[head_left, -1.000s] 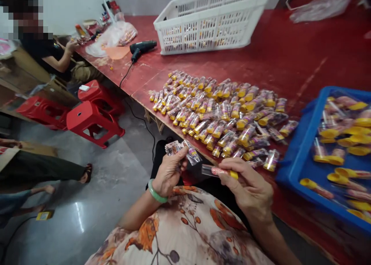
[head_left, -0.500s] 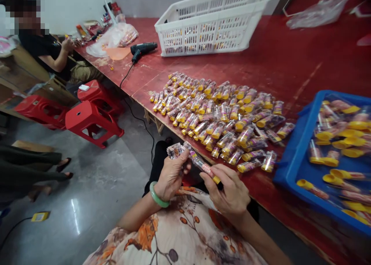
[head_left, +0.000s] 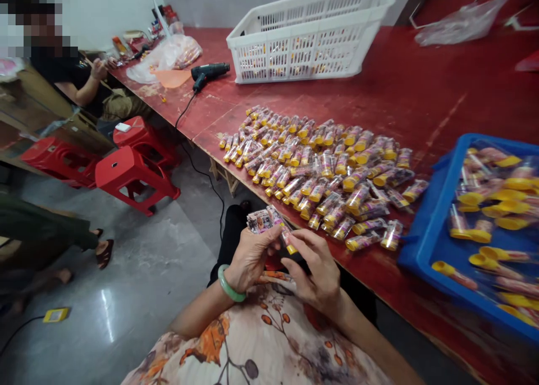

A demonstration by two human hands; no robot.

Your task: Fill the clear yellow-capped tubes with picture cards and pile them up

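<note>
My left hand (head_left: 252,256), with a green bangle at the wrist, is closed around a small stack of printed cards (head_left: 259,222). Alongside the stack, under the left thumb, lies a small clear tube (head_left: 291,249) with a yellow end. The fingertips of my right hand (head_left: 315,270) are at that yellow end, thumb below and fingers above. Part of the tube is hidden by the fingers. Just beyond my hands, many similar wrapped tubes with yellow ends (head_left: 324,166) lie in rows on the red table (head_left: 421,104).
At the right stands a blue tray (head_left: 421,222) holding yellow-ended tubes. A white slotted basket (head_left: 295,65) and a black heat gun (head_left: 206,73) are farther back. Red stools (head_left: 130,169) stand on the floor at left. A seated co-worker (head_left: 71,82) handles something small.
My right hand has moved left, closer to my left hand, and the tube now lies against the cards. A standing person's feet at the left have shifted.
</note>
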